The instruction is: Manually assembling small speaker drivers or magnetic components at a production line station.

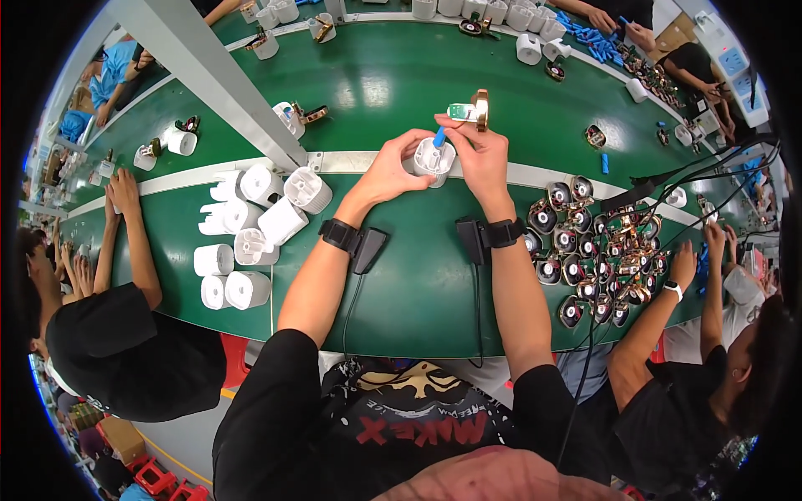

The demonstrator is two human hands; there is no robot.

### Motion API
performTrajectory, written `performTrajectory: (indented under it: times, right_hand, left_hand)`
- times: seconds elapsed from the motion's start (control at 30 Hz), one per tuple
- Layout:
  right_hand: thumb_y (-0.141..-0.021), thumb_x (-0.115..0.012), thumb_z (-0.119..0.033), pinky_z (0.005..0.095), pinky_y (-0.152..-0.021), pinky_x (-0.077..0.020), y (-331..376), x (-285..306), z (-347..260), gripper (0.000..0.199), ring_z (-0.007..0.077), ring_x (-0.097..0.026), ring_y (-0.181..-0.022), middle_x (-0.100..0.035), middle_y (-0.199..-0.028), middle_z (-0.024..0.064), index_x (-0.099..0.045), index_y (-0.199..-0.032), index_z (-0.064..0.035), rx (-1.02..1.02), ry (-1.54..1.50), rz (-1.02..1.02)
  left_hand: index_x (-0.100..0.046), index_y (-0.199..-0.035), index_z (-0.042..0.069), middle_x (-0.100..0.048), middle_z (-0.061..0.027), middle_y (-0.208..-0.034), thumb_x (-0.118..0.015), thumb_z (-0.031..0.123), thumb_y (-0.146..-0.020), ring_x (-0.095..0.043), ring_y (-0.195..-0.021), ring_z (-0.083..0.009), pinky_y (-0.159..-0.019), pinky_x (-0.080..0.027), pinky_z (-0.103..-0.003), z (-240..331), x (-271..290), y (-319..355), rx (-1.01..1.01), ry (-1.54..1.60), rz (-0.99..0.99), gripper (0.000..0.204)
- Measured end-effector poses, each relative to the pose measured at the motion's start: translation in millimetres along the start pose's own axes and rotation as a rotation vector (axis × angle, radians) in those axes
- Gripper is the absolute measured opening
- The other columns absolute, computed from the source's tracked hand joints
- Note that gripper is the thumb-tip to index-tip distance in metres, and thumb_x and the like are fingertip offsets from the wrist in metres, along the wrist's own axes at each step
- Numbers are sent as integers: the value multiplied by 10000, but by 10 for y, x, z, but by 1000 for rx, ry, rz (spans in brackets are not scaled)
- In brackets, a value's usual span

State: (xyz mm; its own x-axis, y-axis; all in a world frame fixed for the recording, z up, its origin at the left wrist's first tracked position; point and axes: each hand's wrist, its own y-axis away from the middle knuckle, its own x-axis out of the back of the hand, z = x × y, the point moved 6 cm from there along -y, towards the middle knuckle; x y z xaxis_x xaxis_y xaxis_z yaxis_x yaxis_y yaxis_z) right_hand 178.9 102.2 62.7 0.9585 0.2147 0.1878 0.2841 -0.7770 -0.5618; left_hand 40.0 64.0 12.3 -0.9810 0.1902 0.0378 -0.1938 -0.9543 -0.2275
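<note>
Over the green table (401,284), our left hand (393,167) wraps its grip around a white plastic housing (434,159) with a blue piece (439,137) sticking out. Just beyond it, our right hand (483,154) pinches a green circuit board with copper coil (469,109), touching the housing's far edge.

My forearms rise from the lower edge | left hand (393,167) cupped, fingers curled, frame centre | right hand (480,150) pinching beside it, fingertips touching.
</note>
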Motion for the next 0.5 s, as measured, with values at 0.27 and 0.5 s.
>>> performTrajectory:
  times: [0.27,0.5]
  right_hand:
    - [-831,-664,-17,315,-804,-539,92,-94,181,135,213,-685,-891,-706,-1037,124,-720,-948,21,72,165,-69]
    - [-877,-641,-64,295,-852,-511,265,-339,569,219,162,-647,-954,-678,-1091,126,-681,-1055,56,-383,-364,119]
  left_hand:
    - [-498,-1269,-4,-589,-67,-1190,-716,2,-654,-544,-1124,-138,-1046,-390,-302,10,44,-3,-10,46,-11,653]
    - [-503,-1236,-2,-599,-68,-1169,-729,-23,-648,-553,-1116,-141,-1037,-403,-304,-37,38,-20,-18,27,35,630]
